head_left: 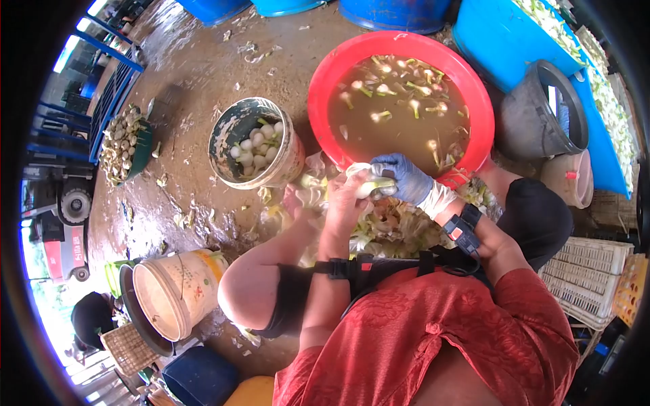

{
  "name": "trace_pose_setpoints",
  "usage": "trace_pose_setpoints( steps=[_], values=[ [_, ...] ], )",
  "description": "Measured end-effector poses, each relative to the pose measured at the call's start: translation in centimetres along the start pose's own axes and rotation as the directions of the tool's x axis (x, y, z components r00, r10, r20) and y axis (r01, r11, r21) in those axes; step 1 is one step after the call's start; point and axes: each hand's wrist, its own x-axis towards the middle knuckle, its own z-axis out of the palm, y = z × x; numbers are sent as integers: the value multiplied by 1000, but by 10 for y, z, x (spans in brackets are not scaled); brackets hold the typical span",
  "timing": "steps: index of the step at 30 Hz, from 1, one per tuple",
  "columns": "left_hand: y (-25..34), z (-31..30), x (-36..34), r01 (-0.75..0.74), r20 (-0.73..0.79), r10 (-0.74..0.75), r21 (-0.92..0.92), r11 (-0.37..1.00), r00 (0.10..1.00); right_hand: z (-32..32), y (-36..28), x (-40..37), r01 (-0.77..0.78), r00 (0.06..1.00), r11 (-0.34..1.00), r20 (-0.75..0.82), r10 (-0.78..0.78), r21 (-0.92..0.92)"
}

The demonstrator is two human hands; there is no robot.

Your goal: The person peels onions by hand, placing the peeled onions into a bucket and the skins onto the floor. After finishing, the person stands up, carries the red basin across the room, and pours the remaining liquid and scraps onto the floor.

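At mid-view, the bare left hand (347,195) grasps a round whitish bulb (365,190) with a green stalk (384,183), and the blue-gloved right hand (404,178) grips its stalk end. Pale leafy peelings (382,233) lie below. Beyond stands a wide red plastic tub (318,101) of brown water (386,139) with stalked bulbs (414,107); leftward, a stained cylindrical bucket (292,161) holds white bulbs (257,140).

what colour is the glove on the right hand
The glove on the right hand is blue, with a whitish layer at the wrist, best seen in the head view.
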Motion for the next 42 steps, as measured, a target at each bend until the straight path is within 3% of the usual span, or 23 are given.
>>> trace_pose_setpoints(
  steps=[3, 4, 5, 7, 9, 11, 13, 14, 15, 16, 17, 19, 21, 23, 24, 26, 27, 30, 32, 37, 39, 41, 42],
  values=[
    [3, 0, -2, -42, 111, 54, -104, 994, 992, 7, -1, -3, 36, 988, 989, -155, -13, 146],
    [1, -11, 5, 40, 308, 44, -259, 965, 951, 9, -2, -9, -197, 926, 761, -137, 351, 618],
    [-2, -15, 6, 39, 303, 43, -260, 965, 952, 9, -2, -13, -297, 776, 278, 61, 628, 913],
    [-3, -15, 6, 68, 377, 117, -442, 894, 919, -8, 11, 0, -76, 919, -457, 240, 313, 886],
    [-13, -35, 12, 123, 380, 88, -495, 860, 921, -25, 5, 4, 15, 899, -367, 148, 412, 930],
    [-25, -66, 29, 95, 133, -33, -499, 861, 991, -24, 6, 4, 19, 872, -261, 112, 477, 965],
    [-4, -90, 41, -64, 153, 268, -752, 656, 951, -3, 18, 5, -317, 849, 199, 184, 495, 927],
    [21, -67, 32, -201, -31, 257, -716, 669, 966, 3, 19, 11, -440, 896, 669, 235, 377, 599],
    [48, -40, 17, -331, -219, 248, -650, 684, 944, 8, 22, 11, -349, 886, 933, 357, 298, 89],
    [51, -36, 18, -378, -333, 208, -610, 696, 920, 65, 97, -18, -429, 903, 596, 317, 289, 679],
    [49, -27, 18, -369, -405, 163, -503, 781, 899, 52, 108, -16, -429, 903, 598, 312, 295, 677],
    [27, -33, 24, -192, -388, 44, -351, 916, 921, 29, 126, -9, -654, 746, 751, -88, 661, 92],
    [15, -30, 25, -117, -404, -22, -317, 941, 914, 0, 156, -20, -797, 604, 517, -415, 680, -311],
    [12, -23, 29, -43, -353, 25, -44, 998, 935, -4, 199, -46, -873, 477, 257, -620, 623, -414],
    [11, -20, 31, -64, -325, 33, -88, 994, 945, 0, 227, -64, -872, 480, 263, -615, 626, -414],
    [7, -18, 34, -35, -324, 12, -66, 997, 946, 13, 268, -89, -917, 311, 220, -253, 916, -333],
    [6, -17, 37, -9, -313, -7, -48, 999, 950, 14, 265, -83, -916, 316, 226, -249, 916, -330],
    [1, -13, 39, 11, -317, -25, -47, 999, 948, 16, 228, -64, -810, 513, 545, 190, 837, -216],
    [-3, -15, 38, 25, -295, -25, -4, 1000, 955, 28, 192, -36, -715, 664, 426, 348, 661, 554],
    [7, 2, 32, 80, -347, -52, 66, 995, 936, 36, 87, 11, -318, 899, 693, -27, 437, 647],
    [6, 0, 28, -23, -168, 23, 2, 1000, 986, 33, 59, 19, -241, 923, 703, -65, 378, 669],
    [6, -1, 24, -104, -102, 103, -7, 995, 989, 26, 42, 26, -208, 960, 941, -129, 249, 268],
    [8, 1, 22, -172, -97, 167, -46, 984, 981, 27, 40, 29, -120, 968, 954, -182, 174, 275]
  ],
)
